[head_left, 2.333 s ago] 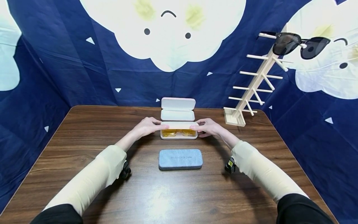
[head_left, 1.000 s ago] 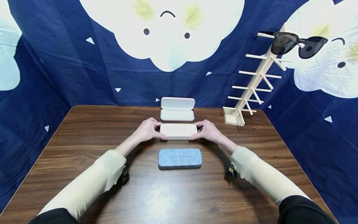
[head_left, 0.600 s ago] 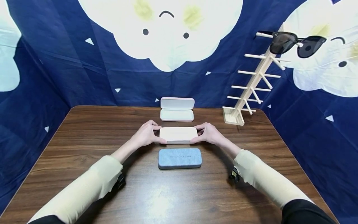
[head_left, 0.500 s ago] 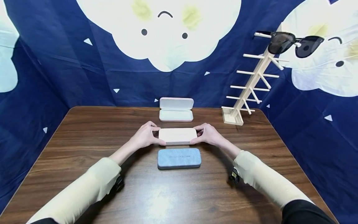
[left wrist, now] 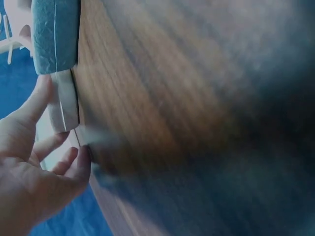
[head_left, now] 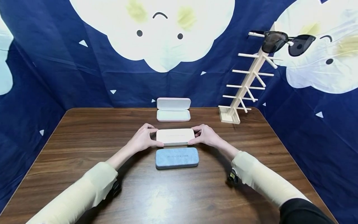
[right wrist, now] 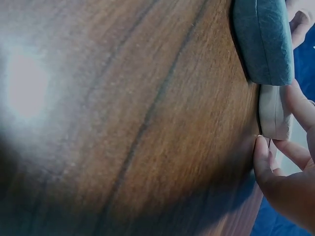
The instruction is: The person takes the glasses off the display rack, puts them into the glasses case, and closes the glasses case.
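A white glasses case [head_left: 175,137], its lid down, lies on the table between both hands. My left hand [head_left: 144,137] grips its left end, thumb at the front edge and forefinger at the back corner. At the right end my right hand [head_left: 207,135] holds it the same way. Just in front of it sits a closed blue glasses case [head_left: 177,158] with lettering on top. Both wrist views show the white case's end [left wrist: 64,101] close behind the blue one, with thumb and fingers around its corners. The yellow-lensed glasses inside the white case are hidden.
Behind the white case, an open pale pink glasses case [head_left: 173,115] stands at the table's back edge. A wooden glasses rack [head_left: 246,84] with several pegs is at the back right. Black sunglasses [head_left: 288,43] hang at its top. Blue cloud-print cloth [head_left: 92,84] surrounds the table.
The white case's lid has swung down over the yellow glasses. Both hands have since slid the case towards the person, nearer the blue case. The head view has shifted slightly.
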Demonstrator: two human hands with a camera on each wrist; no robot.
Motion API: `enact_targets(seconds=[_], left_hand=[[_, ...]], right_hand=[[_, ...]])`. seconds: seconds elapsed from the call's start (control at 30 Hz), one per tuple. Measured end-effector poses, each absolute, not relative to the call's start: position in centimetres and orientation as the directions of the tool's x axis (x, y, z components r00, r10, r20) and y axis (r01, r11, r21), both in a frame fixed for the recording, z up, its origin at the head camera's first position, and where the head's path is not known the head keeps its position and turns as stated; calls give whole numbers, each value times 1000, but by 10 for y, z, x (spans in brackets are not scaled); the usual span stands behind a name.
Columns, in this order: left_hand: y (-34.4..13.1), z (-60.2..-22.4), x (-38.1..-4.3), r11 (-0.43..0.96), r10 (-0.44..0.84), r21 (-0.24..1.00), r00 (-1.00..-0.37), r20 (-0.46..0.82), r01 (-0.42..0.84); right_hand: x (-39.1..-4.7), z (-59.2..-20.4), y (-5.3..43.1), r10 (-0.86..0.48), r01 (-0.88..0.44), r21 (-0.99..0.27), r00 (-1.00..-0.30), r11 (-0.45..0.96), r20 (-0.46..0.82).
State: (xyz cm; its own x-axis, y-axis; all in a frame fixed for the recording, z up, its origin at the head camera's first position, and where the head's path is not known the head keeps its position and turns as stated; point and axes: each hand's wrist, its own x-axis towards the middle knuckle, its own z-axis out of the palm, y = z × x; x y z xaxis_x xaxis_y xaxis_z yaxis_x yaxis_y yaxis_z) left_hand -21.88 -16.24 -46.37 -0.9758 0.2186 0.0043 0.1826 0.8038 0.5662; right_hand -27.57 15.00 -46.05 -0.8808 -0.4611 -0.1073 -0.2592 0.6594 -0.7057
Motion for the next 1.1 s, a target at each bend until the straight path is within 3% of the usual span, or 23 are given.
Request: enact_targets(seconds=[0.47,0.8,1.1], left_hand=[[-150,-441,-219,779,199,596,-978,57,194],[-117,-400,-224,736,258,618,-958,124,278],[-81,-364,-232,727,305,607,-943,134,321]], right_hand=[[-272,-447,174,-425,-231,-786,-904,573,-45],[-267,-404,211,-385,-255,-861,-920,440,75],[-259,-364,249,-340,-302,-846,-927,439,155]])
